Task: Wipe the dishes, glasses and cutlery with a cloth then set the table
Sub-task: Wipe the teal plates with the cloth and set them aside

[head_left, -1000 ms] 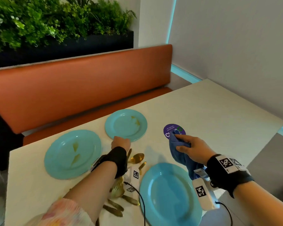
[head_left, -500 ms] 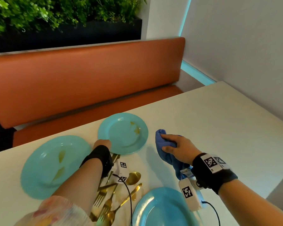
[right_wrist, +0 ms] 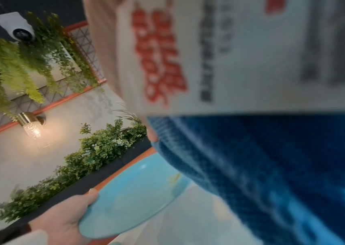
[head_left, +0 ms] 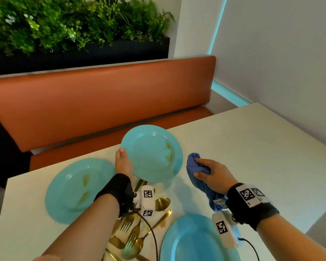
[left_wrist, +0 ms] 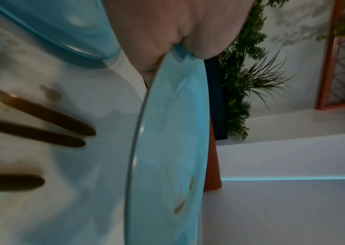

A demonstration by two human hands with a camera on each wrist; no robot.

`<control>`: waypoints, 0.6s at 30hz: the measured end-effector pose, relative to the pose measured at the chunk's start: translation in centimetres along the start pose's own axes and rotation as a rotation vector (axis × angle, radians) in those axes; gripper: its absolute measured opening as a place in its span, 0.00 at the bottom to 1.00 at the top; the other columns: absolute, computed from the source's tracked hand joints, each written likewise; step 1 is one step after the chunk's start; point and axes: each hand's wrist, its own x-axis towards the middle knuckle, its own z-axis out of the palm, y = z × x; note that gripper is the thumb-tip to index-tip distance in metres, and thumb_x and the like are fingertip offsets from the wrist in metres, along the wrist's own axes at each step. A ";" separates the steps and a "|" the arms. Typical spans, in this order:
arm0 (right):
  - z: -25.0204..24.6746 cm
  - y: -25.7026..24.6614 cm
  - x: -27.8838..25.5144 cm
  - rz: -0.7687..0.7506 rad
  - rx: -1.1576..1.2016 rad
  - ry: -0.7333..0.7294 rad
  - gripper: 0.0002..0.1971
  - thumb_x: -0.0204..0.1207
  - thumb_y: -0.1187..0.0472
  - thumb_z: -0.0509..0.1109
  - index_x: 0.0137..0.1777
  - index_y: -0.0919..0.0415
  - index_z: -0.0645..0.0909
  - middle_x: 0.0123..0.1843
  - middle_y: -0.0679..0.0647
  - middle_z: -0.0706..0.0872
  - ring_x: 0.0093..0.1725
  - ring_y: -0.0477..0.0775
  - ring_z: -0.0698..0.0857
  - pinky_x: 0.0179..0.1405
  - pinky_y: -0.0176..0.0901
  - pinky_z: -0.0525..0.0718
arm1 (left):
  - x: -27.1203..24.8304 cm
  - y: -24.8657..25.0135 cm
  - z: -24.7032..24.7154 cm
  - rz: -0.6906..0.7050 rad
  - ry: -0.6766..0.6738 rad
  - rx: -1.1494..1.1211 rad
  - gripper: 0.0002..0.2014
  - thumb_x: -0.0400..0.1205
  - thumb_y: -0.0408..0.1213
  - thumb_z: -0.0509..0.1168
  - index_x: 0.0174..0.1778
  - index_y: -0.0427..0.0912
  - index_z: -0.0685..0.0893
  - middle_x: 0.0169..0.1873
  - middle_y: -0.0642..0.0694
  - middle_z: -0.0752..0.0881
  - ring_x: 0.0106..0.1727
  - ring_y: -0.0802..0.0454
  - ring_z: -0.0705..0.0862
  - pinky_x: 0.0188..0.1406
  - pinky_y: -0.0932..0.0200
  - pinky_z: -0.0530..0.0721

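White table [head_left: 252, 147], orange bench [head_left: 102, 95] behind. Left hand [head_left: 123, 163] grips tilted turquoise plate [head_left: 151, 153], yellowish smears, frame centre; right hand [head_left: 213, 176] clutches bunched blue cloth [head_left: 193, 167].

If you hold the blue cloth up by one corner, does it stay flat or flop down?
Probably flops. The cloth bunches in the right hand and its loose end droops. It looks soft and knitted, so likely light and not slippery, unlike the stiff plate.
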 end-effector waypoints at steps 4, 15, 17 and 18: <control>0.6 -1.4 -1.7 0.016 -0.116 0.087 0.23 0.79 0.57 0.64 0.72 0.63 0.71 0.64 0.62 0.81 0.65 0.63 0.79 0.58 0.43 0.74 | -4.5 1.0 -0.7 -0.022 -0.158 -0.108 0.20 0.88 0.51 0.44 0.76 0.55 0.66 0.63 0.45 0.80 0.59 0.45 0.80 0.66 0.41 0.79; 6.3 -6.2 -10.6 -0.378 -0.219 -0.090 0.22 0.79 0.46 0.52 0.66 0.54 0.78 0.59 0.61 0.78 0.55 0.58 0.80 0.52 0.40 0.74 | -10.2 2.1 -1.5 0.128 -0.246 -0.081 0.13 0.87 0.53 0.48 0.56 0.57 0.77 0.55 0.46 0.83 0.55 0.49 0.83 0.59 0.49 0.82; 4.7 -4.8 -10.7 -0.328 -0.343 -0.053 0.29 0.75 0.39 0.44 0.68 0.44 0.76 0.59 0.57 0.77 0.57 0.57 0.80 0.54 0.41 0.77 | -10.7 2.4 -2.3 0.113 -0.265 -0.098 0.14 0.87 0.54 0.48 0.56 0.61 0.78 0.60 0.45 0.82 0.61 0.44 0.82 0.65 0.39 0.80; 3.6 -4.2 -10.3 -0.265 -0.362 0.002 0.25 0.77 0.43 0.46 0.69 0.45 0.76 0.59 0.57 0.77 0.58 0.57 0.80 0.56 0.42 0.77 | -11.1 2.6 -2.6 0.108 -0.268 -0.099 0.15 0.87 0.54 0.48 0.61 0.61 0.77 0.63 0.44 0.81 0.64 0.42 0.81 0.66 0.36 0.79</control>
